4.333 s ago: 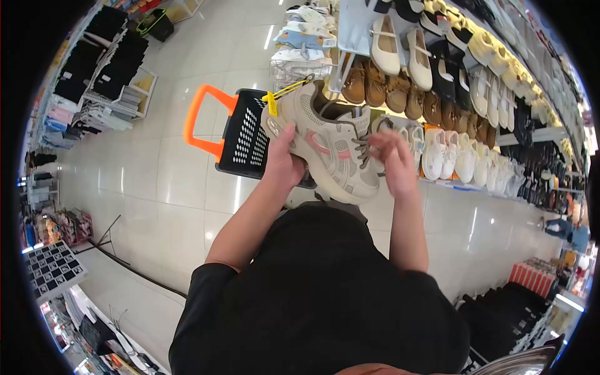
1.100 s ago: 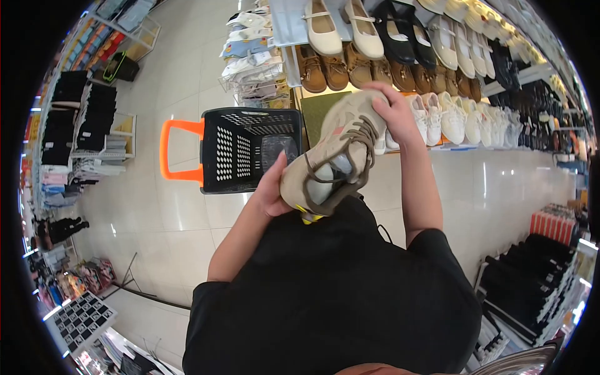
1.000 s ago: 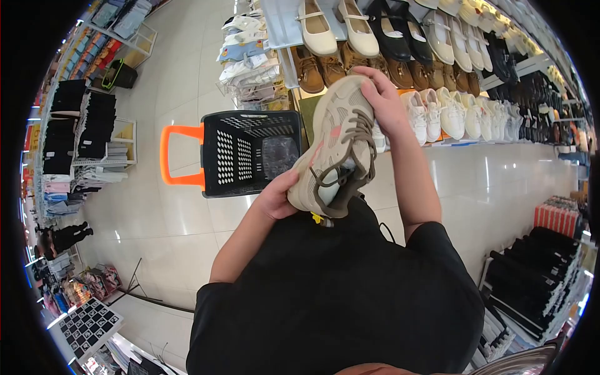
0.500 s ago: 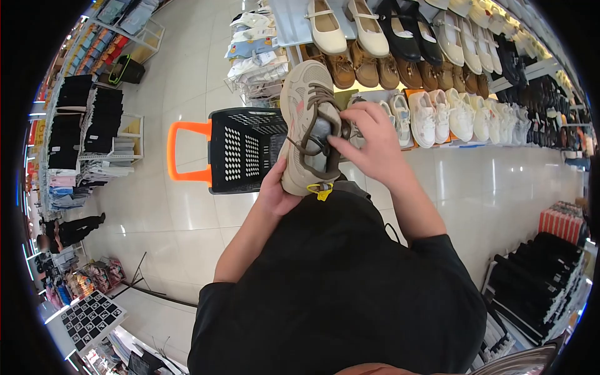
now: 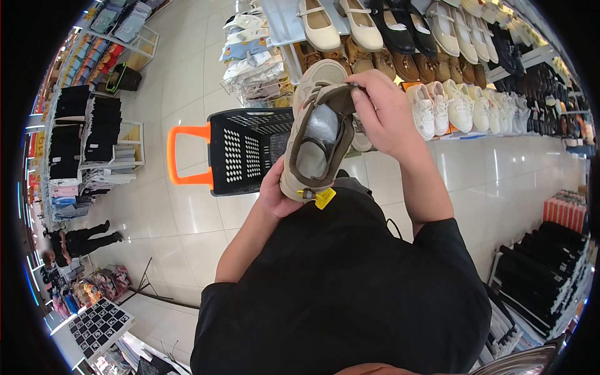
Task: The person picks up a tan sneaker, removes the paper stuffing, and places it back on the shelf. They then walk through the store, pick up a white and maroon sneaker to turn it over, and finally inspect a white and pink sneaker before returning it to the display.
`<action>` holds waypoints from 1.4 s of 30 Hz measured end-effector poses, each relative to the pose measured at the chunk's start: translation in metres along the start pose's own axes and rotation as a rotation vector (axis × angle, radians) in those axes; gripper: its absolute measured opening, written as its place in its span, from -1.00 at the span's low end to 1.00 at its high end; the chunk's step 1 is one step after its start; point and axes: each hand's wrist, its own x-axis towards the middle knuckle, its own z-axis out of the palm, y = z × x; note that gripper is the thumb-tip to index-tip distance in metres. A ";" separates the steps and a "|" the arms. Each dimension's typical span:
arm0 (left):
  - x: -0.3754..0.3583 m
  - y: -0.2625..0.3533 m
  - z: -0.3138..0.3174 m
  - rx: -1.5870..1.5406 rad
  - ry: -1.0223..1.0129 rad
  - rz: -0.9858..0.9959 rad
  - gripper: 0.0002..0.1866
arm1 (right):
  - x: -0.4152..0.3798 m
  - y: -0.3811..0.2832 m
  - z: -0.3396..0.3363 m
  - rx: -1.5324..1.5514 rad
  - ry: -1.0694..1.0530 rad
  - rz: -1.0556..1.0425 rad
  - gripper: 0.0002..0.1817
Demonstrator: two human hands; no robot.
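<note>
A beige sneaker (image 5: 299, 139) is held up in front of me, its opening facing me and its toe pointing away. My left hand (image 5: 277, 190) is wrapped round the heel end from the left side. With fingers and thumb, my right hand (image 5: 387, 115) pinches the brown tongue (image 5: 340, 97), which is pulled up and back, so the inside shows. Within the shoe lies a clear plastic insert (image 5: 323, 122) above the pale insole. A yellow tag (image 5: 325, 198) hangs at the heel. The laces are mostly hidden behind the tongue.
Just beyond the sneaker, a black shopping basket (image 5: 240, 150) with an orange handle (image 5: 174, 155) stands on the tiled floor. Shoe shelves hold white sneakers (image 5: 459, 106) and cream strapped shoes (image 5: 322, 25). Clothing racks line the left, where a person (image 5: 78, 242) stands.
My right hand has moved from the shoe's opening to its tongue and pulled it up, widening the opening. The sneaker has tilted, showing more of its inside.
</note>
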 end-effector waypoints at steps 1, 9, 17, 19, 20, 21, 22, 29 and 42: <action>0.000 0.000 -0.004 0.014 0.020 0.013 -0.44 | -0.001 0.000 0.000 -0.005 -0.006 -0.017 -0.84; 0.005 -0.003 -0.021 0.132 0.014 0.131 -0.43 | -0.032 0.014 0.011 -0.138 0.161 0.084 -0.78; 0.030 -0.018 -0.014 0.541 0.146 0.260 -0.39 | -0.088 0.036 0.032 0.095 0.054 0.246 -0.56; 0.037 -0.025 -0.005 0.767 0.190 0.309 -0.37 | -0.095 0.044 0.030 0.051 0.022 0.360 -0.51; 0.042 -0.028 -0.002 0.780 0.197 0.312 -0.37 | -0.096 0.050 0.030 0.069 0.074 0.329 -0.47; 0.047 -0.032 0.001 0.793 0.203 0.315 -0.36 | -0.097 0.057 0.028 0.069 0.094 0.321 -0.47; 0.052 -0.035 0.004 0.806 0.208 0.318 -0.36 | -0.098 0.063 0.026 0.069 0.115 0.313 -0.48; 0.074 -0.056 0.022 0.870 0.259 0.319 -0.36 | -0.095 0.100 0.016 -0.106 0.152 0.309 -0.58; 0.068 -0.053 0.034 0.159 0.214 0.203 -0.53 | -0.079 0.068 -0.048 0.056 -0.176 0.162 -0.61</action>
